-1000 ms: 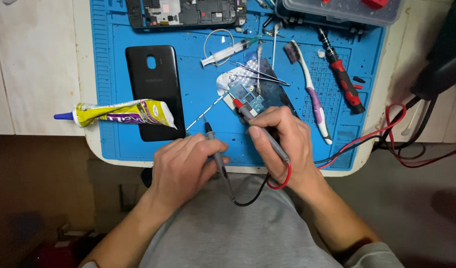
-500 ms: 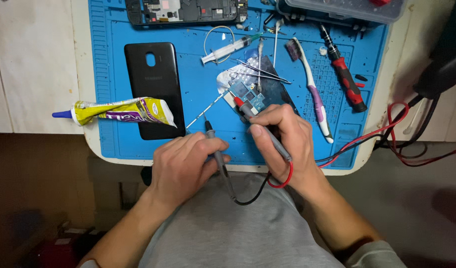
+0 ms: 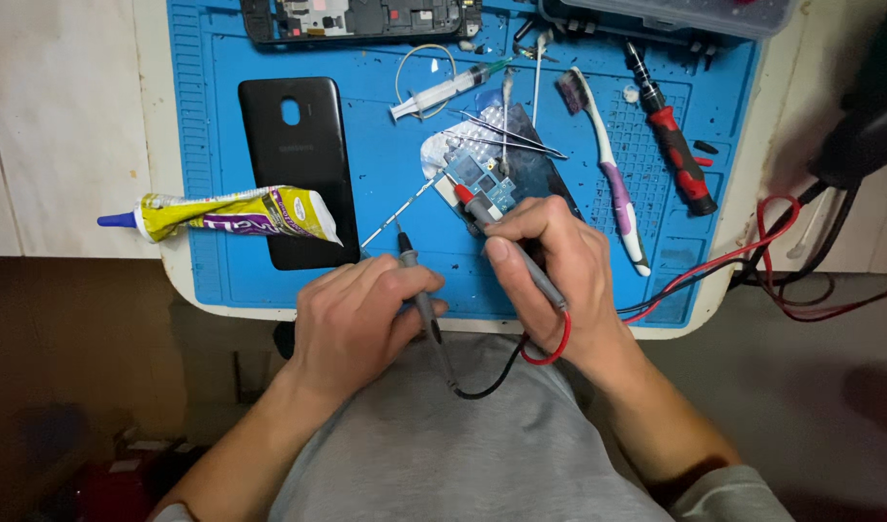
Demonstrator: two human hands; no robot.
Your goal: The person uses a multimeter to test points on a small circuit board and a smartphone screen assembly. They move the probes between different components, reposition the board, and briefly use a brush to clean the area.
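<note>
We are clamping our right hand [image 3: 559, 280] on the red probe [image 3: 506, 242] touching the circuit board [image 3: 477, 184], our left hand [image 3: 357, 319] on the black probe [image 3: 419, 290]; left of the board a crumpled yellow glue tube [image 3: 236, 213] is lying, its print unclear.

Right hand [image 3: 559, 275] red probe [image 3: 506, 242] seemingly touching circuit board [image 3: 482, 184].

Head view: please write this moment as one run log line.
left hand: holds black probe | right hand: holds red probe on circuit board | blue mat
</note>
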